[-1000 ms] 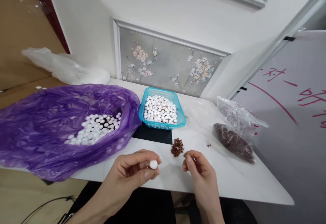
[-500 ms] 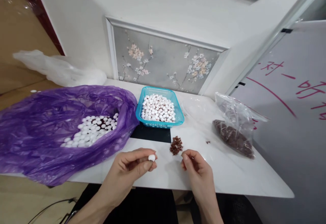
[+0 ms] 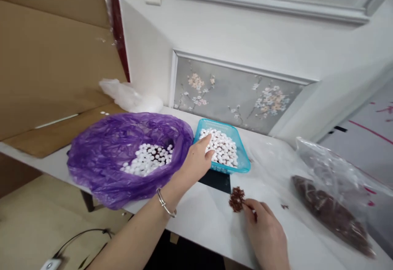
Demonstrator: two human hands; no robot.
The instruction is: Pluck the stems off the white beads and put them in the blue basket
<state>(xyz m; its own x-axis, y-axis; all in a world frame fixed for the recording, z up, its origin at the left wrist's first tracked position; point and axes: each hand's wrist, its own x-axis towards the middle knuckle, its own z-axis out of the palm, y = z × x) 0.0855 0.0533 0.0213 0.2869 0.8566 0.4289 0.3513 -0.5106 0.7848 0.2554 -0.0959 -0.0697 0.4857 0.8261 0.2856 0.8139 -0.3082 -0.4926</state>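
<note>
Reaching over the left side of a blue plastic basket (image 3: 244, 167), my left hand (image 3: 198, 155) has its fingers stretched out and its thumb apart. Its fingertips are over the white beads (image 3: 225, 151) that fill the basket, some showing brown spots; no bead shows gripped in it. My right hand (image 3: 265, 229) is at the right edge of a small heap of brown pieces (image 3: 236, 199) on the table. Thumb and forefinger are pinched together there, on what looks like a small brown piece, partly hidden by the fingers.
A purple plastic bag (image 3: 101, 171) with more white beads (image 3: 147, 159) lies open at left. A clear bag of brown material (image 3: 333, 212) lies at right. Stray brown bits (image 3: 284, 206) sit on the white table (image 3: 211, 225). A cardboard box (image 3: 55, 57) stands at far left.
My left hand has moved forward from near the table's front edge to the basket, and the white bead it pinched no longer shows. My right hand has come to the brown heap.
</note>
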